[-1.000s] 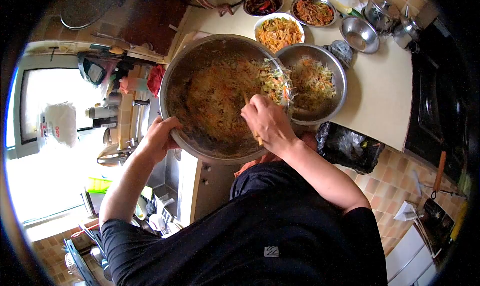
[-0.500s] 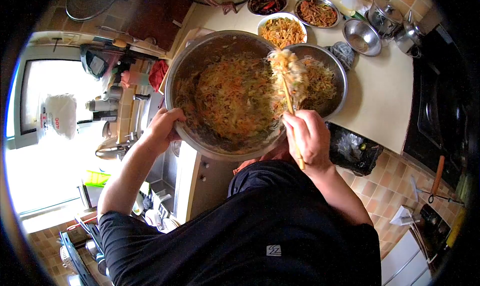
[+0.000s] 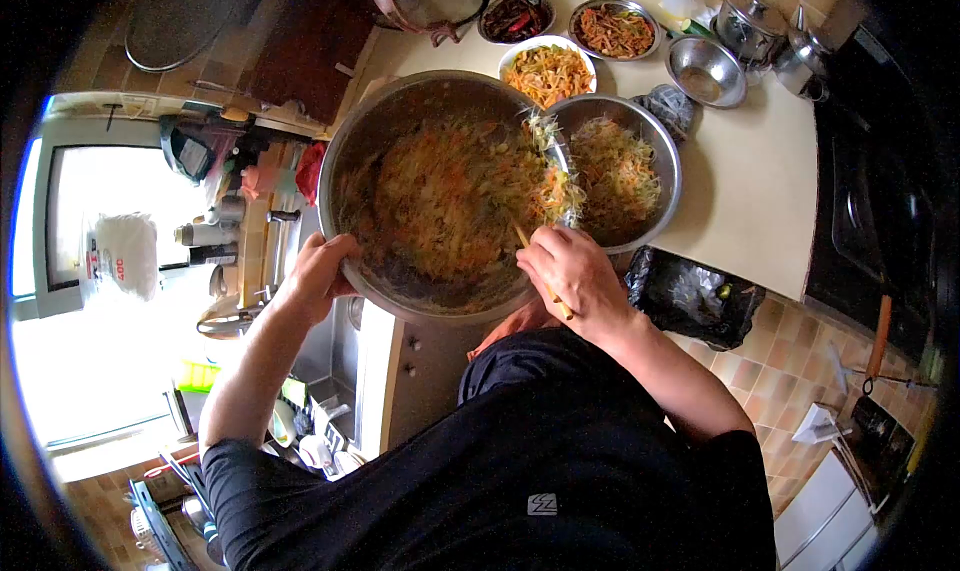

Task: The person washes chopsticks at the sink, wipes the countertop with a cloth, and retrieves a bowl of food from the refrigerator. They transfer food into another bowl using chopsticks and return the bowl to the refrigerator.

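Note:
My left hand [image 3: 318, 276] grips the lower left rim of a large metal bowl [image 3: 430, 93], fingers partly hidden beneath it. Inside lies a mix of thin noodles and shredded vegetables [image 3: 440, 201]. Chopsticks [image 3: 562, 306] are held in my right hand [image 3: 582, 283], near the bowl's lower right rim; their tips are hard to make out against the food. To the right, a smaller metal bowl [image 3: 667, 186] holds more of the same mix. Strands of noodle and carrot [image 3: 548, 186] lie along the big bowl's rim, between the two bowls.
Behind stand a white bowl of shredded vegetables [image 3: 548, 74], a plate of brownish strips [image 3: 614, 29], dried chillies [image 3: 517, 18] and a small metal bowl [image 3: 706, 71]. A black-lined bin [image 3: 690, 296] is below the counter edge. The stove [image 3: 865, 201] is at right, the sink [image 3: 338, 366] at left.
My right hand has moved left with the chopsticks. The raised clump of noodles no longer hangs from them. My left hand stays on the rim; the view has shifted slightly.

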A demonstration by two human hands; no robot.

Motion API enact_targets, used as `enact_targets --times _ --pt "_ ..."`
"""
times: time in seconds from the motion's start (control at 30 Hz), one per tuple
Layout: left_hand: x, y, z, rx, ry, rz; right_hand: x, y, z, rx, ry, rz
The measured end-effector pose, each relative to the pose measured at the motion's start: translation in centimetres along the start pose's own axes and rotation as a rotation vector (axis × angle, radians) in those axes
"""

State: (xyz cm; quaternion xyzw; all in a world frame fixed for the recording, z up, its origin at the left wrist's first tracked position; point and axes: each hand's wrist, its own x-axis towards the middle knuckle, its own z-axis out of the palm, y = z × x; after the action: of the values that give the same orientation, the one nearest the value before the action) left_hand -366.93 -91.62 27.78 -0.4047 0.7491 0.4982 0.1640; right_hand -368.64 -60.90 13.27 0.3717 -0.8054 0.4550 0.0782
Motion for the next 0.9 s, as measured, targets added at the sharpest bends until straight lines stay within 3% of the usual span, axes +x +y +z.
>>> enact_targets --times 0.2,0.3,0.5,0.63,0.83,0.9 --pt "-0.5 0.4 0.2 0.007 -0.036 0.049 -2.1 1.7 -0.7 -0.147 0.054 -0.12" --pt "-1.4 1.1 1.0 0.009 0.065 0.063 -2.8 1.6 -1.3 -0.205 0.118 -0.133" --pt "-1.3 0.7 0.4 -0.002 0.005 0.044 -4.3 1.4 -2.1 -0.192 0.255 -0.122" --pt "-1.3 0.6 0.4 0.002 0.075 0.048 -4.7 0.9 -3.6 -0.234 0.402 -0.105" --pt "-1.0 1.0 0.3 0.03 0.07 0.028 -0.9 0.3 -0.9 0.075 0.223 -0.137" --pt "-1.1 0.6 0.4 0.016 0.139 0.04 1.4 0.3 -0.4 -0.007 0.035 -0.132"
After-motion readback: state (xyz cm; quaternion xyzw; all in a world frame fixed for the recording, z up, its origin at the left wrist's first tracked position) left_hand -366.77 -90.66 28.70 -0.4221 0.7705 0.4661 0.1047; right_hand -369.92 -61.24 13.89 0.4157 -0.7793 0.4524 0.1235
